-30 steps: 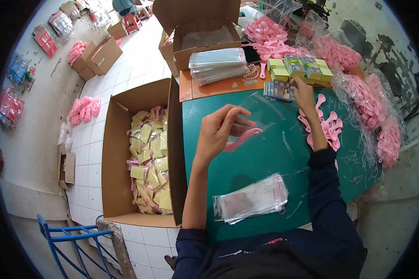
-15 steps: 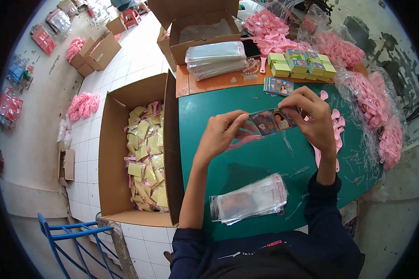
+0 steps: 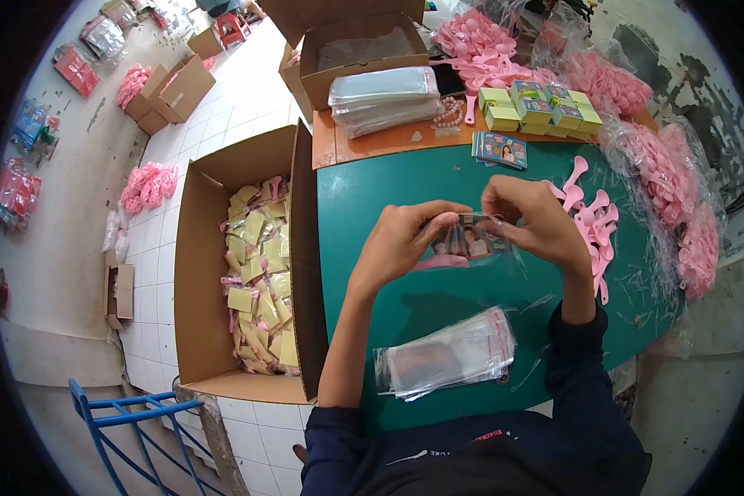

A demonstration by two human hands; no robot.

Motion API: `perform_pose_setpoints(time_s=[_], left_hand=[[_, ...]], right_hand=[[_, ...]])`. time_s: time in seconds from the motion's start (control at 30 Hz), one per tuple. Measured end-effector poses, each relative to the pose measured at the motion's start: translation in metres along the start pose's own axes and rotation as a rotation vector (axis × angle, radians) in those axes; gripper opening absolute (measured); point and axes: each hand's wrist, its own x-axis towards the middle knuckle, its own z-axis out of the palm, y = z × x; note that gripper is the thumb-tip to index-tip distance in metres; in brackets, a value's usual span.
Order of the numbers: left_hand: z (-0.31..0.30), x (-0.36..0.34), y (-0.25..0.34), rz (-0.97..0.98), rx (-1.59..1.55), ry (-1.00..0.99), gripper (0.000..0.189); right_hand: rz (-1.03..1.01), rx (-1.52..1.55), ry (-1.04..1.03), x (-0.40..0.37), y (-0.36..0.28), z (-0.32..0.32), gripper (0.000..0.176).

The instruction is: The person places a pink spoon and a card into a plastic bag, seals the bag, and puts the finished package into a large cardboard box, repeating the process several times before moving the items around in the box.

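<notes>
Between my hands is a clear plastic bag (image 3: 501,245) with a printed card (image 3: 474,240) and a pink spoon (image 3: 441,262) inside. My left hand (image 3: 409,240) pinches the bag's left end, thumb on top. At its other end my right hand (image 3: 533,219) has its fingers closed on the plastic edge. Nearer my body, a stack of flat clear bags (image 3: 446,354) lies on the green table. Several pink spoons (image 3: 591,219) lie loose just right of my right hand. A small stack of printed cards (image 3: 501,151) sits beyond my hands.
Left of the green table (image 3: 372,182) stands a cardboard box (image 3: 304,273) holding many packed bags (image 3: 260,281). At the back are more clear bags (image 3: 384,99), card bundles (image 3: 546,112), an open carton (image 3: 360,58) and heaped pink spoons (image 3: 479,50). Bagged spoons (image 3: 665,186) line the right edge.
Both hands have come closer together and the right has moved down a little. The card has slid left and lower, beside the spoon within the plastic.
</notes>
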Motion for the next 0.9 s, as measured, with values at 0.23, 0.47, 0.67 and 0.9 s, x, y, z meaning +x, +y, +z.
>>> perform_pose_setpoints(time_s=[0.23,0.47,0.67,0.9], left_hand=[[-0.006,-0.004,0.000,0.049,0.174,0.035,0.018],[-0.013,-0.006,0.002,0.029,0.088,0.081,0.018],[-0.008,-0.003,0.002,0.158,0.263,0.056,0.019],[-0.013,-0.007,0.009,-0.008,0.176,0.031,0.019]], right_hand=[[0.090,0.200,-0.065,0.002,0.011,0.002,0.020],[0.103,0.238,-0.018,-0.008,0.008,-0.017,0.021],[0.074,0.212,-0.098,-0.005,0.004,-0.007,0.021],[0.101,0.227,-0.062,-0.008,0.003,-0.015,0.020]])
